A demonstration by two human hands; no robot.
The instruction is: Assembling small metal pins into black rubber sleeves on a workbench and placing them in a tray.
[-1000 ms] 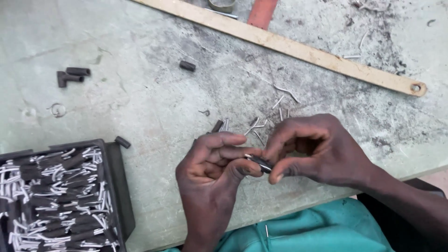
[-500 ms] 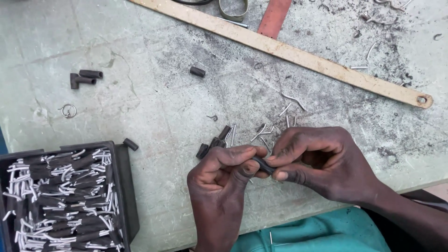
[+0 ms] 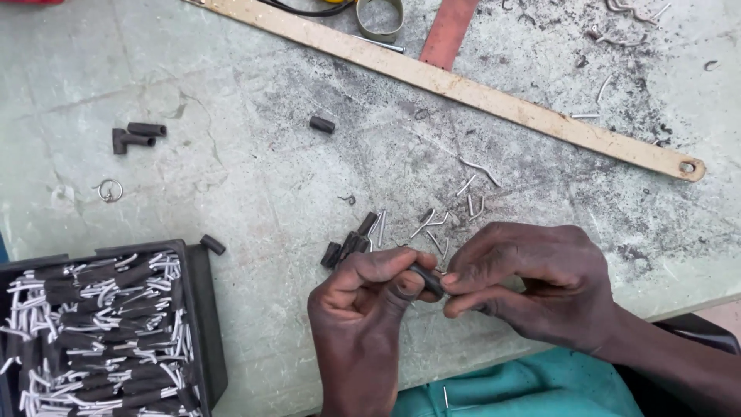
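Scuffed grey desk (image 3: 231, 177), wooden strip (image 3: 463, 89) across the top. Left hand (image 3: 363, 309) and right hand (image 3: 532, 282) meet near the front edge, both grips pinched on one short black tube (image 3: 427, 279) between fingertips. Loose black tubes (image 3: 347, 245) and bent wire bits (image 3: 455, 208) just behind; black tray (image 3: 202, 309) of wired pieces at left
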